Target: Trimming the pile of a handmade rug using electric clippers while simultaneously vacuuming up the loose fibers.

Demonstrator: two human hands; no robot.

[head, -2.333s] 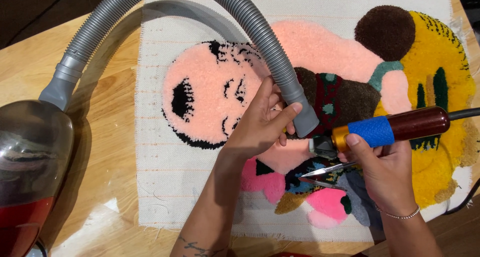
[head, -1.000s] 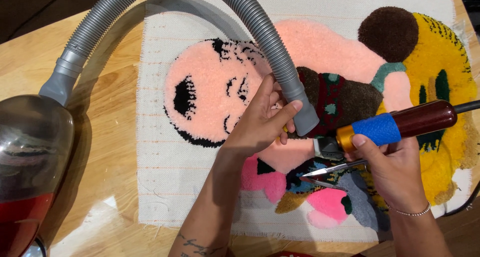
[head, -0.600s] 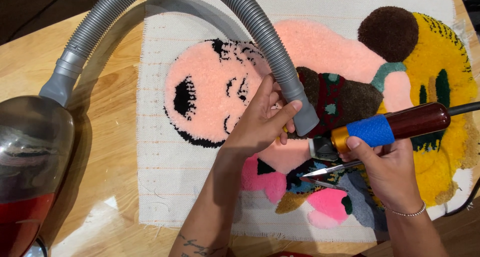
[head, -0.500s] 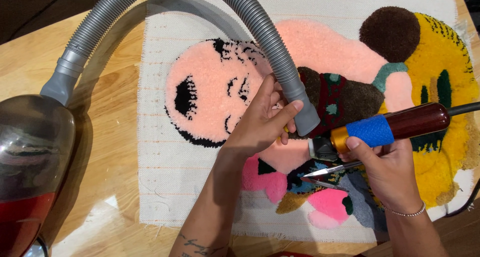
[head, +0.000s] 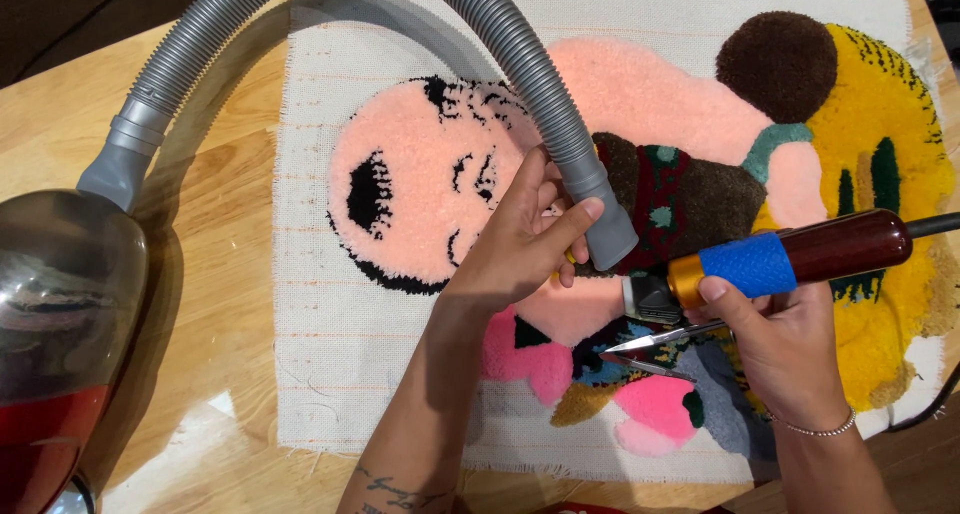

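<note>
- Right now our left hand has its fingers clamped on the grey ribbed vacuum hose, nozzle beside the cutting spot, prob. to catch fluff.
- Right hand wraps the blue-taped brown electric trimmer w/ small scissors.
- Colourful tufted rug lies flat on the wooden table; red vacuum canister at left.
</note>
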